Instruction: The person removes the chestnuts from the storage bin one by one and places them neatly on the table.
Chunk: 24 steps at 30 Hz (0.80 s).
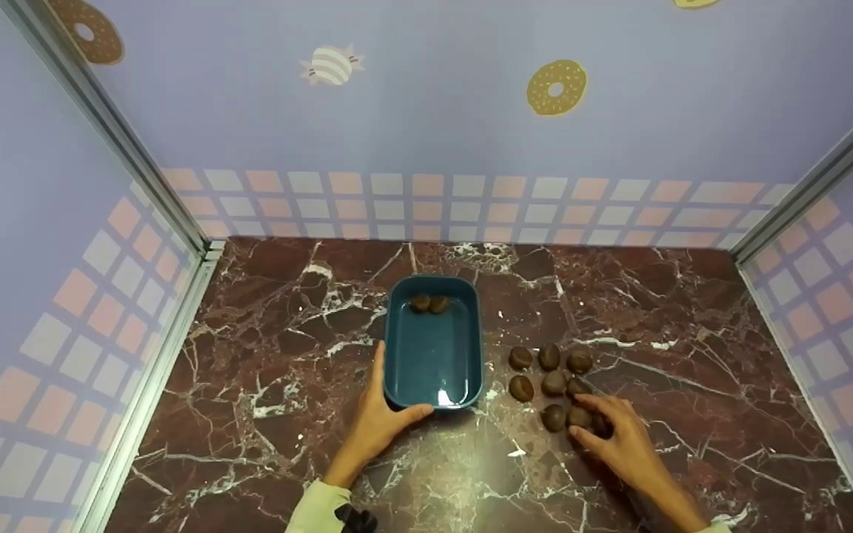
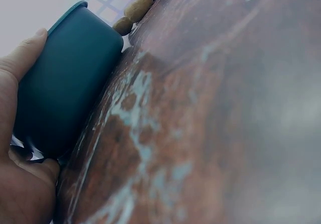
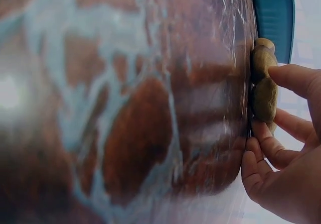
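A teal rectangular dish (image 1: 434, 355) stands mid-table, with two rounded brown stone-like pieces (image 1: 429, 304) inside at its far end. At its near left corner my left hand (image 1: 382, 414) holds it, fingers along the left wall and thumb at the near rim; the left wrist view shows that thumb (image 2: 31, 53) against the dish (image 2: 70, 78). To the right of the dish, several similar pieces (image 1: 553, 383) lie in loose rows. My right hand (image 1: 623, 440) pinches one brown piece (image 1: 578, 417) between thumb and fingers, down at the table; the right wrist view shows the pinched piece (image 3: 265, 101).
A dark red marble-patterned table (image 1: 278, 444) with white veins lies under everything. Lilac walls with a checked band (image 1: 426, 200) enclose it at the back and both sides. A metal rail (image 1: 152, 385) runs along the left edge.
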Each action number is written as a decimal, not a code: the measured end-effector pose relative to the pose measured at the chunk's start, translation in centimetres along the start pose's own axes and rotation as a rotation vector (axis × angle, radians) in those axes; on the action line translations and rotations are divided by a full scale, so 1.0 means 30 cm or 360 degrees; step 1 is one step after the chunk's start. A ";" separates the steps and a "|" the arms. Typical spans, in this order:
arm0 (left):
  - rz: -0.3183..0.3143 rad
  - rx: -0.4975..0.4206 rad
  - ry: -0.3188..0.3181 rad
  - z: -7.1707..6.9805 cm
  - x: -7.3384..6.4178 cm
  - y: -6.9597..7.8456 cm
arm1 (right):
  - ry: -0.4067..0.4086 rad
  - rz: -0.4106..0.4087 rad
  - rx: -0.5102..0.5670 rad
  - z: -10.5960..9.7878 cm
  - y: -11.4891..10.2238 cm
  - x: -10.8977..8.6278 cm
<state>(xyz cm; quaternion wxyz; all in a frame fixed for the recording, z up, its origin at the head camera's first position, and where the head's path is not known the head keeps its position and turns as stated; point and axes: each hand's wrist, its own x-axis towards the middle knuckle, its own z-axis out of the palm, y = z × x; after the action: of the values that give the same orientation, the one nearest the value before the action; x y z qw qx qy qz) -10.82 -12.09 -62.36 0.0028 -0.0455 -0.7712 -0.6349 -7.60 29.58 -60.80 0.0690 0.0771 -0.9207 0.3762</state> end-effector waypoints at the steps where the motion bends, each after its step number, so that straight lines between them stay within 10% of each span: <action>1: -0.0003 0.0001 0.0003 0.000 0.000 0.001 | 0.0001 -0.0002 0.0006 0.000 0.001 0.001; 24: -0.0013 0.0013 0.0004 0.000 -0.001 -0.001 | 0.0080 0.0003 -0.0027 -0.046 -0.004 0.027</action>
<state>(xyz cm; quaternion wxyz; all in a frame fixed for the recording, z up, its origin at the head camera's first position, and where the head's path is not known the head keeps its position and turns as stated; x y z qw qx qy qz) -10.78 -12.09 -62.38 0.0014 -0.0414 -0.7739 -0.6319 -8.27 30.40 -59.60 0.0924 0.0661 -0.9219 0.3704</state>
